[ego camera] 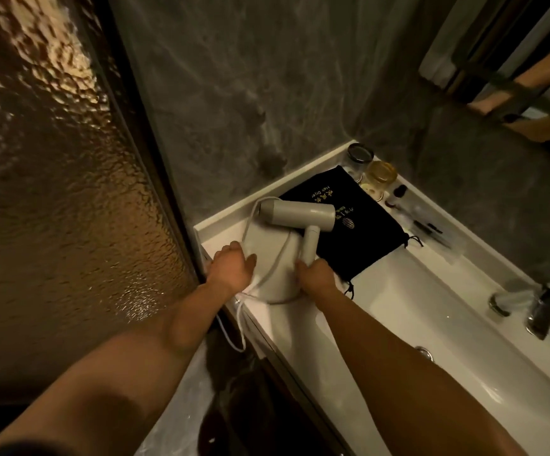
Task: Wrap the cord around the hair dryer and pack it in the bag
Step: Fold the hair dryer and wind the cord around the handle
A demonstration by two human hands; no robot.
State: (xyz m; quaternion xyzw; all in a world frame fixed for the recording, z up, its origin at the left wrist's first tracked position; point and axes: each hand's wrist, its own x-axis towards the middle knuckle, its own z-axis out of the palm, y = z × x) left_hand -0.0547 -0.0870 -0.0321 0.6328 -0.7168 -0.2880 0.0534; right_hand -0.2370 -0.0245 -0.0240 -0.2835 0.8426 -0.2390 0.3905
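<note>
A pale grey hair dryer [300, 213] lies at the left end of a white vanity counter [224, 222], its barrel partly over a flat black drawstring bag [349, 235] with gold lettering. My right hand [314, 274] is shut around the lower end of the dryer's handle. The white cord [278, 255] loops from the handle around the barrel's left end, runs down past my left hand [232, 266] and hangs over the counter's front edge. My left hand rests curled at that loop; whether it grips the cord is unclear.
Two glass jars [370, 169] and small toiletries [428, 225] stand behind the bag against the dark stone wall. A white basin [415, 304] with a chrome tap [540, 304] lies to the right. A textured glass door [53, 192] stands close on the left.
</note>
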